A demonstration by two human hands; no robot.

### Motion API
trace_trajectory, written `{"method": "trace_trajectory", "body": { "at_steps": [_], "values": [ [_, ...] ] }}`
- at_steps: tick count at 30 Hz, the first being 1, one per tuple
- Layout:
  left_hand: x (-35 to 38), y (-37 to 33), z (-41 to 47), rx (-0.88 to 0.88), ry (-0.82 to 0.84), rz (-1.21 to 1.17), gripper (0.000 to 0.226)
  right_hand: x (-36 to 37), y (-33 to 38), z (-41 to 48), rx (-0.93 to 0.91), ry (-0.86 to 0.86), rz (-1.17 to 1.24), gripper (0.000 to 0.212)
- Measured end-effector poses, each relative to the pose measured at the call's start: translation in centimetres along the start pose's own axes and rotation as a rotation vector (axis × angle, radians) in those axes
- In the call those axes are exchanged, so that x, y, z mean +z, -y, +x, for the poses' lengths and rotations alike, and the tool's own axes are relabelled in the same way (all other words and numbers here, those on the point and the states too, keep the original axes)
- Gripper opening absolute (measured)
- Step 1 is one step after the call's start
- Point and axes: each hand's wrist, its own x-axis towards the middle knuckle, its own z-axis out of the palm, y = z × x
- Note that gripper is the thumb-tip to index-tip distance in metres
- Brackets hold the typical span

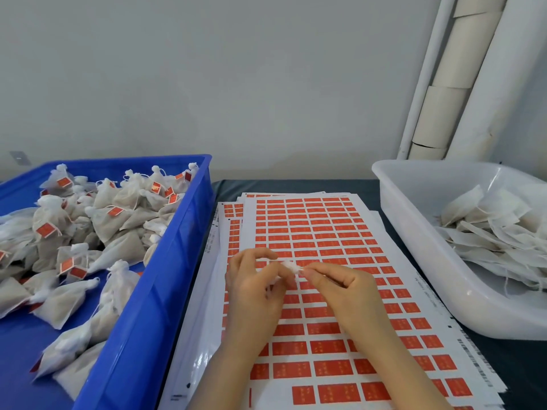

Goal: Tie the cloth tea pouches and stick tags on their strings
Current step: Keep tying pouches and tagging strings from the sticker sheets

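Worktop [516,368]: dark surface, carries everything below.
Blue crate [183,232]: person's left; piled with tied pouches [118,208], many already wearing red tags on their strings.
White tub [414,232]: person's right; flat, untied pouches [485,220] heaped at its far side.
Tag sheets [310,226]: stack of red sticker sheets between crate and tub, directly under the hands; a few gaps in the near rows.
Left hand [254,288]: above the sheets, fingers curled, grip closed on the pouch in hand; the pouch body is mostly hidden behind these fingers.
Right hand [343,288]: thumb and forefinger pinched on the same piece, tips meeting the left hand's.
Pouch neck [288,267]: small white bunch of cloth showing between the two grips, held clear of the sheets. The string itself is too fine to make out.
Step, as judged: cinching or knotting the neck; no tag on this one visible.
Doing it well: left grip steadies the gathered cloth close under the bunch, right draws the string snug and straight so the neck closes evenly. Leave a free tail of string for a tag off the sheet below.
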Motion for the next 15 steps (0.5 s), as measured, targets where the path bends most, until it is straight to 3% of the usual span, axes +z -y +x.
{"method": "trace_trajectory", "body": {
  "at_steps": [3,5,7,8,11,15],
  "values": [
    [-0.1,-0.2,0.0,-0.065,0.108,-0.028,0.014,-0.1,0.0,-0.1,-0.037,0.004,0.012,0.008],
    [-0.1,-1.0,0.6,-0.426,0.267,-0.279,0.021,0.1,0.0,-0.2,-0.064,0.027,-0.027,0.016],
    [-0.6,-1.7,1.6,-0.820,0.284,-0.487,0.023,0.4,-0.2,-0.3,-0.074,0.049,-0.062,0.016],
    [-0.8,-1.6,1.9,-0.894,0.282,-0.572,0.032,0.5,-0.3,-0.3,-0.078,0.065,-0.080,0.013],
    [-1.4,-1.2,2.0,-0.922,0.205,-0.741,0.043,0.7,-0.4,-0.6,-0.090,0.118,-0.123,0.009],
    [-1.3,-0.9,1.9,-0.859,0.190,-0.721,0.034,0.9,-0.5,-0.6,-0.121,0.163,-0.157,0.021]
  ]
}}
